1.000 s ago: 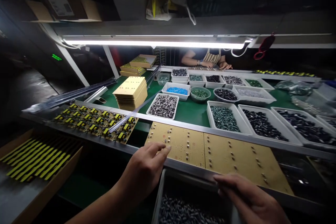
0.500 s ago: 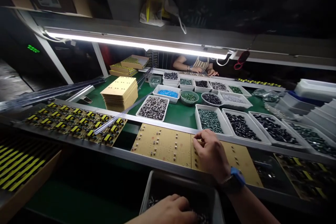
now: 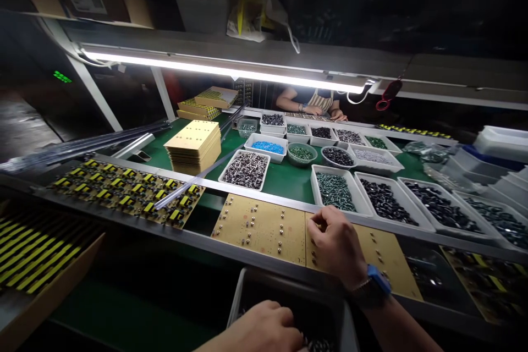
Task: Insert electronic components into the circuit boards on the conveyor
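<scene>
My right hand (image 3: 336,245) is over a tan circuit board (image 3: 381,250), thumb and forefinger pinched together near its left part. Whatever lies between those fingertips is too small or hidden to make out. A second tan circuit board (image 3: 259,231), dotted with small shiny metal components, adjoins it on the left. Both sit in the rail along the bench front. Below, my left hand (image 3: 264,330) reaches into a pale plastic bin (image 3: 237,297) of small dark, shiny components (image 3: 317,344). Its fingers are curled, with their tips hidden.
Trays of small parts stand beyond the rail, including green-striped components (image 3: 334,192) and blue ones (image 3: 268,147). A stack of tan boards (image 3: 193,146) is left of them. Boards with yellow parts (image 3: 127,190) occupy the rail's left. Across the bench, another person's hands (image 3: 338,115) rest near boards.
The whole view has shifted slightly to the left, so things appear a little further right. My right hand keeps its pinch over the board, and my left hand stays in the bin.
</scene>
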Motion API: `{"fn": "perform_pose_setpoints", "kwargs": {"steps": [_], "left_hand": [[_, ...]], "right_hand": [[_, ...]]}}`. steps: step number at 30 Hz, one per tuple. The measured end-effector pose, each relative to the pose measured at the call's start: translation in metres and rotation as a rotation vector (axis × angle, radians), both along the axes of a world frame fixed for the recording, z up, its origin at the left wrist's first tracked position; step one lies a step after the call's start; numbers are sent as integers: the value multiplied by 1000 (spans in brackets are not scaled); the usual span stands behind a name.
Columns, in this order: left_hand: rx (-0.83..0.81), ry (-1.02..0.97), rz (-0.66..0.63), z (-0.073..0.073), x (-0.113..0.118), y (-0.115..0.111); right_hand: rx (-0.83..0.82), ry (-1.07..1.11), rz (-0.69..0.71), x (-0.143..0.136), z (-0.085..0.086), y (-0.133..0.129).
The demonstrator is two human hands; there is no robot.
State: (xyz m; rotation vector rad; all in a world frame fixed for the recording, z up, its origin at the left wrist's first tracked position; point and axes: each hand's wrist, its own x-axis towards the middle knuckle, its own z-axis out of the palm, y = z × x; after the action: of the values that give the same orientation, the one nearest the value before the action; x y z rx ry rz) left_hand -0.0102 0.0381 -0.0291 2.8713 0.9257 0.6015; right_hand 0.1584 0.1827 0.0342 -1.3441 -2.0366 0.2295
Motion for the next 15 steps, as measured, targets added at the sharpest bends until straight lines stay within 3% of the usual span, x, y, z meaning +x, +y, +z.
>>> {"fn": "perform_pose_setpoints", "kwargs": {"steps": [3,6,12,15], "left_hand": [[101,-39,23,1,-5,0],[96,-62,80,7,-10,-1],[-78,-198,151,20,-22,-5],[-135,-314,195,22,-25,-6]], "right_hand": [[13,-29,2,-1,-1,-2],[5,-85,43,1,4,-3],[-111,-199,360,19,28,10],[-111,-234,436,25,31,16]]}}
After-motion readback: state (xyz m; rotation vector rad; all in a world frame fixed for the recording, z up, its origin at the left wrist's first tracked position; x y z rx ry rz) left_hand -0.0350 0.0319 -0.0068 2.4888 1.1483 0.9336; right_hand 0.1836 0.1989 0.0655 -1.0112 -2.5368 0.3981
